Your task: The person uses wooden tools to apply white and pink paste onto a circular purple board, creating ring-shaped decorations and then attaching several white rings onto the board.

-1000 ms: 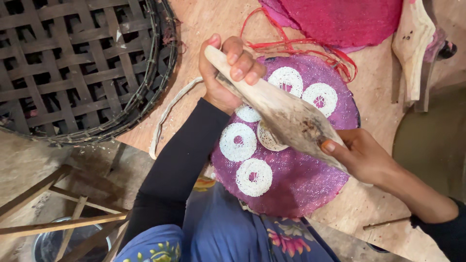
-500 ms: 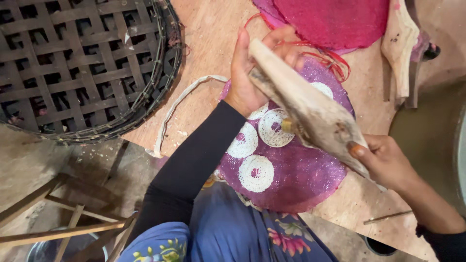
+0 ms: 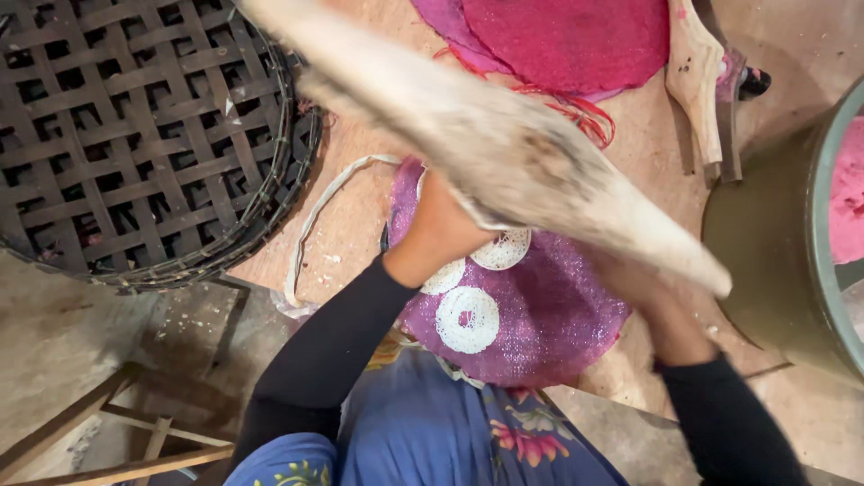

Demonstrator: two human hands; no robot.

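**Pale board raised over the purple mat**

Both hands are lifting a long pale board (image 3: pixel 504 153), blurred, above the purple mat (image 3: pixel 540 315) on the desk (image 3: pixel 360 216). The left hand (image 3: pixel 441 225) is pressing up under it; the right hand (image 3: pixel 630 279) is mostly hidden, grip unclear. White rings (image 3: pixel 466 319) are lying on the mat. A green tub (image 3: pixel 783 234) at right is holding pink material (image 3: pixel 846 189). A woven basket (image 3: pixel 135 135) is sitting at left.

Long black sleeves, blue floral garment

A round woven bamboo tray (image 3: pixel 135 135) lies at the left. A pink disc (image 3: pixel 576 40), a wooden paddle (image 3: pixel 693 76) and a green tub (image 3: pixel 774 243) stand beyond.
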